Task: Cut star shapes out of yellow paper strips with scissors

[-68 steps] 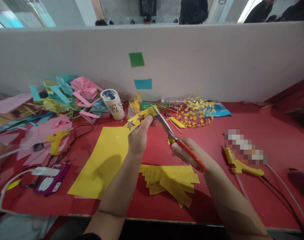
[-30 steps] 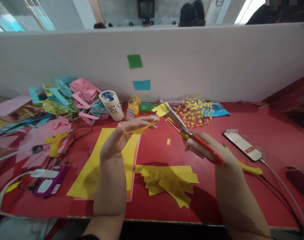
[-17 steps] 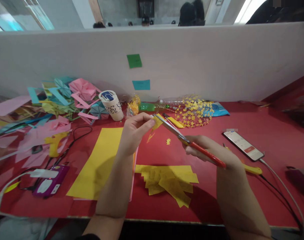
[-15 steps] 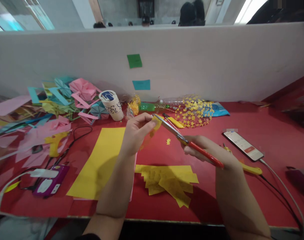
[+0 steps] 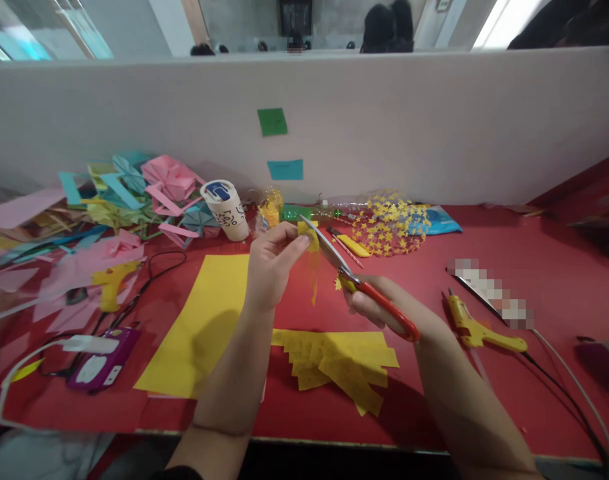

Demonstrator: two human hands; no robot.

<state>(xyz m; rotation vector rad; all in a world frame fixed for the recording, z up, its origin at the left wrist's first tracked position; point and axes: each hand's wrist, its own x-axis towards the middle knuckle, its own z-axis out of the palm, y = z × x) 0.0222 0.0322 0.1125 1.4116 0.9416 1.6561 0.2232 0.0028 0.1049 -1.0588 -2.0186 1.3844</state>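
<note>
Between thumb and fingers, my left hand (image 5: 274, 263) pinches a small piece of yellow paper (image 5: 309, 235), from which a thin strip hangs down. My right hand (image 5: 379, 300) is closed on red-handled scissors (image 5: 391, 312), whose blades point up and left and touch or lie very near the paper. Part of a small yellow cut-out (image 5: 338, 283) shows on the table behind the scissors. Below the hands lies a fanned pile of yellow paper strips (image 5: 351, 360). A large yellow sheet (image 5: 204, 313) lies by my left forearm.
Folded paper shapes (image 5: 169, 177), a cup (image 5: 227, 210) and a glue gun (image 5: 114, 283) are at left. Yellow stars (image 5: 391, 223) and a yellow cutter (image 5: 351, 243) lie behind. At right are another glue gun (image 5: 477, 327) and a phone (image 5: 489, 293).
My right hand and the scissors have moved left and slightly down, uncovering the right glue gun. The paper in my left hand has turned, and its strip now hangs straight down.
</note>
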